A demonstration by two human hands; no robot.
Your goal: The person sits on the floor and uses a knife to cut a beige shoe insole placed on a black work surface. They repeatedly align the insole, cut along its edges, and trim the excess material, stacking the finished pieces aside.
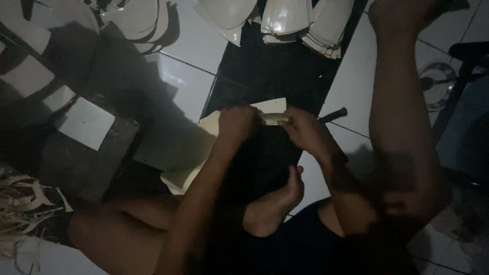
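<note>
Fingers (239,122) pinch cream sheet (204,153); right hand (303,130) grips knife (333,115).

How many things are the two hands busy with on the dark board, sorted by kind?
Pale curved sheet under both hands: 1
Dark-handled tool in the right hand: 1
Hands at work, left hand and right hand: 2
Total: 4
The heaps of pale pieces at the board's far end overlap too much to count.
</note>
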